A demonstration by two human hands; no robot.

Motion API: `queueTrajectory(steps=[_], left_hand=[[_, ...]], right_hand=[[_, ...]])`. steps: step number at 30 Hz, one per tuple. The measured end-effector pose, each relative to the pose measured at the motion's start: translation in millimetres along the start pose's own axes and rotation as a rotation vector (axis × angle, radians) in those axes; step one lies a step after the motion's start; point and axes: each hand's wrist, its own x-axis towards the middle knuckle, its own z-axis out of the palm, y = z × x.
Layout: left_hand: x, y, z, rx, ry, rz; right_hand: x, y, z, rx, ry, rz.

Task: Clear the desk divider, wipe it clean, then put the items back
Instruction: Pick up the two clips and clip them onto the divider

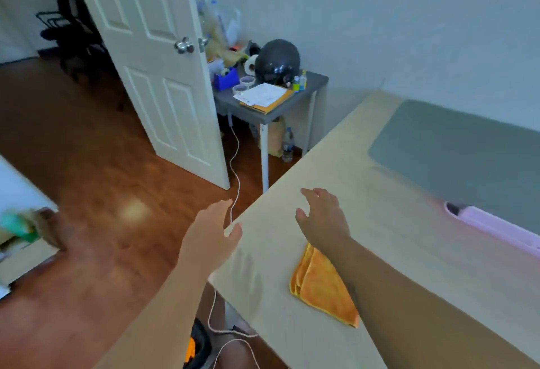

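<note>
Hands, left (210,231) and right (323,216), hover with fingers spread, empty; orange cloth (321,284), behind the fingertips, likely needs grasping next.

Both arms stretched forward. Left hand (209,232) empty, fingers spread, at the desk (394,251) corner edge. Right hand (321,216) empty, fingers splayed, palm down above the desk.

Right forearm (380,275) hides part of orange cloth (321,287). Pink object (496,227) blurred, cut by right edge. Bottom-left clutter (20,228) blurred.
</note>
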Motion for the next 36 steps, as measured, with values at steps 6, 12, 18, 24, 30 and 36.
queueTrajectory(steps=[6,12,18,24,30,36], left_hand=[[13.2,110.3,56.9,-0.047,-0.083,0.200],[8.6,201.3,105.7,-0.008,-0.170,0.362],[-13.8,287.7,156.8,-0.010,-0.263,0.559],[-40.7,364.9,213.0,-0.016,-0.430,0.790],[-89.5,416.7,256.3,-0.030,-0.630,1.037],[-141.8,442.9,287.4,0.005,-0.817,1.229]], right_hand=[[-21.7,124.0,-64.5,0.012,0.040,0.194],[-66.7,224.4,-109.1,-0.033,0.102,0.345],[-126.6,306.5,-143.7,-0.062,0.185,0.570],[-207.4,359.7,-157.3,-0.083,0.251,0.849],[-284.9,382.9,-155.2,-0.085,0.306,1.085],[-351.2,385.8,-137.8,-0.067,0.342,1.280]])
